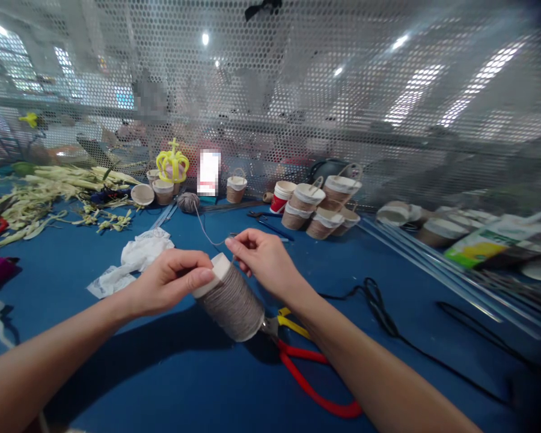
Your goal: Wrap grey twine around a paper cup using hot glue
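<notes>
Centrally, a yarn-wrapped cup (234, 304) was held tilted over the blue table (162, 391), its pale end toward the upper left. Grey-brown yarn circled its side in close rows; a pale band at that end was bare. Contact between cup and table could not be determined.

Left hand (174, 281): thumb and fingers clamped on the pale end of the cup. Right hand (261, 258): thumb and forefinger pinched together on the yarn strand (202, 227), just beside the same end. The strand ran back to 1 grey yarn ball (189, 203) at the rear of the table.

Red-handled scissors (318, 391) lay right of the cup, metal near its lower end, handles partly hidden by the right forearm. Crumpled white material (146, 252) lay beyond the left forearm.

Rear: 1 yellow crown-shaped piece (173, 163) above small cups; 1 red cup (281, 197) beside a group of brown, white-rimmed cups (324, 224). Right side: clear rods (446, 276) and a black cord (381, 307).
</notes>
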`<state>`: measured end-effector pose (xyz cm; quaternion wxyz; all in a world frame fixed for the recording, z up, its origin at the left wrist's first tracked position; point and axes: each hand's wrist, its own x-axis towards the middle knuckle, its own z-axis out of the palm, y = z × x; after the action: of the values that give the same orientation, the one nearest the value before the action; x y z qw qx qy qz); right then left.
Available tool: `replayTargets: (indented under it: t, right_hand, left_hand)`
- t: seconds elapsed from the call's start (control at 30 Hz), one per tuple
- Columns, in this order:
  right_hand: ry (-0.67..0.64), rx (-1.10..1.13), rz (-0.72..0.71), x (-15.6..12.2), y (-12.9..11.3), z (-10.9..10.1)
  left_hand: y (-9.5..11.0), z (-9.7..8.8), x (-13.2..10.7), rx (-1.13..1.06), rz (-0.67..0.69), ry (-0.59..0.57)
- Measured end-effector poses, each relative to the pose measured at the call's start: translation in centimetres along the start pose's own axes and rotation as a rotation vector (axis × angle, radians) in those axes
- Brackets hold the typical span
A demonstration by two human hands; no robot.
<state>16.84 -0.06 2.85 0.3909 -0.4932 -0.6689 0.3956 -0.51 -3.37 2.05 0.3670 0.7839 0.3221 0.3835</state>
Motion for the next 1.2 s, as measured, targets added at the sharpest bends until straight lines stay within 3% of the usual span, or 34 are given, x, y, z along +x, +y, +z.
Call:
replayTargets:
  t: [0.2,0.33,0.47,0.6,0.67,0.87,1.07,1.2]
  right_hand:
    - [-0.057,-0.026,-0.034,0.2,0.5,0.2]
    - [-0.085,0.031,0.039,0.3,0.3,-0.8]
    - [-0.269,0.050,0.042,0.0,-0.5,-2.0]
    - [-0.421,-0.064,0.004,-0.5,-1.0,-2.1]
    - [-0.370,-0.160,-0.040,-0.8,-0.9,-2.0]
    - [-0.024,-0.491,-0.336,-1.9,0.8,-1.3]
    - [0.016,-0.716,-0.578,-2.8,2.6,-0.5]
    - [0.012,-0.837,-0.676,-2.9,3.1,-0.2]
  left_hand:
    - [-0.1,-0.1,0.1,0.011,0.004,0.027]
    - [-0.7,-0.3,0.7,0.059,0.001,0.182]
    - [-1.3,-0.4,1.1,0.035,-0.071,0.393]
    - [-1.6,-0.3,1.3,0.039,-0.089,0.403]
    - [-1.8,-0.4,1.3,0.004,-0.102,0.359]
    - [-2.2,-0.5,1.4,-0.129,-0.149,0.281]
    - [-2.8,-0.2,1.4,-0.157,-0.217,0.235]
    - [-2.9,0.0,1.4,-0.200,-0.346,0.230]
